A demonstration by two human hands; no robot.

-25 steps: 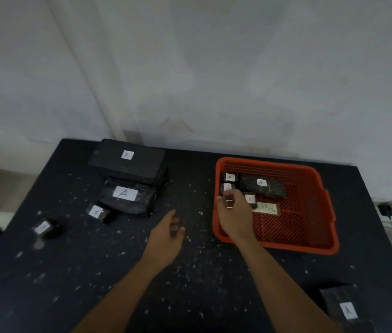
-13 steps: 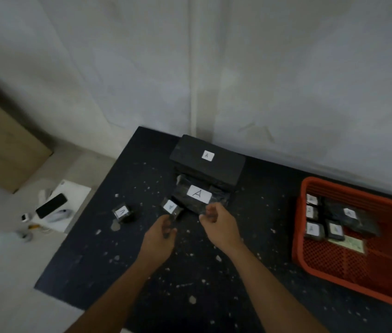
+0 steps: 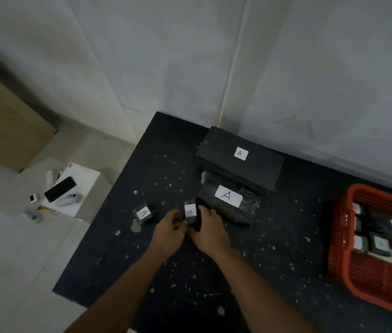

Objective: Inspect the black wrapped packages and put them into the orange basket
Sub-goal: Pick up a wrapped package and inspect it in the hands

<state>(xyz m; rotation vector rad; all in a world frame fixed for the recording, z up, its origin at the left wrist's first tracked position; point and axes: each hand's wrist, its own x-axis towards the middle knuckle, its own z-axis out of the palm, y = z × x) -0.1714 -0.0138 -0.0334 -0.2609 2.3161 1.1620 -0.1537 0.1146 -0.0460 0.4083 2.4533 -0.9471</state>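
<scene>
A small black wrapped package with a white "A" label stands between my two hands on the dark table. My left hand touches its left side and my right hand closes on its right side. Another small labelled package lies just to the left. A medium wrapped package lies behind my right hand, in front of a large black box. The orange basket at the right edge holds several small packages.
The table's left edge drops to a light floor. On the floor sits a white box with a dark phone and small items. A cardboard box stands at far left. White walls close the back.
My view has swung left, away from the basket. Both hands moved from the basket side to the small package beside the medium one and have closed around it.
</scene>
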